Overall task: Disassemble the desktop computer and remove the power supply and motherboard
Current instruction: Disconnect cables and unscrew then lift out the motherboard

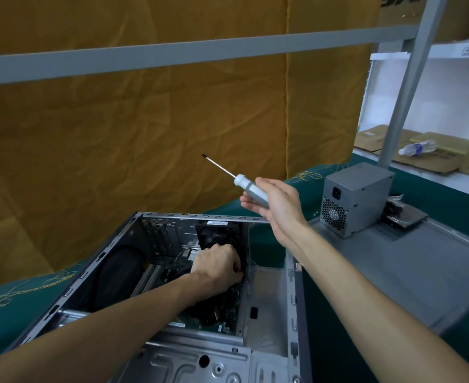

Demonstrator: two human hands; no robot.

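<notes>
1. Case (133, 261) first: the open desktop chassis lies on its side on the green cloth (12, 294), its side panel off, so the opening-up stage looks finished.
2. Inside it the motherboard (189, 323) is not yet out; green board, slots and dark cables still sit low in the cavity, with a black fan (218, 234) at the rear wall.
3. The left hand (216, 268) reaches deep into the case, fingers curled down among the cables beside the fan; what it grips, if anything, is hidden, so I cannot tell.
4. The right hand (276, 201) is raised above the case's far edge, wrapped around the handle of a screwdriver (244, 186) whose tip points up and away, clear of any screw.
5. Further right, the power supply (356, 200) stands outside on a grey metal panel (410, 275), well apart from the case: that half seems done.
6. Remaining, by my reading: freeing connectors, undoing board screws, lifting the motherboard out.
</notes>
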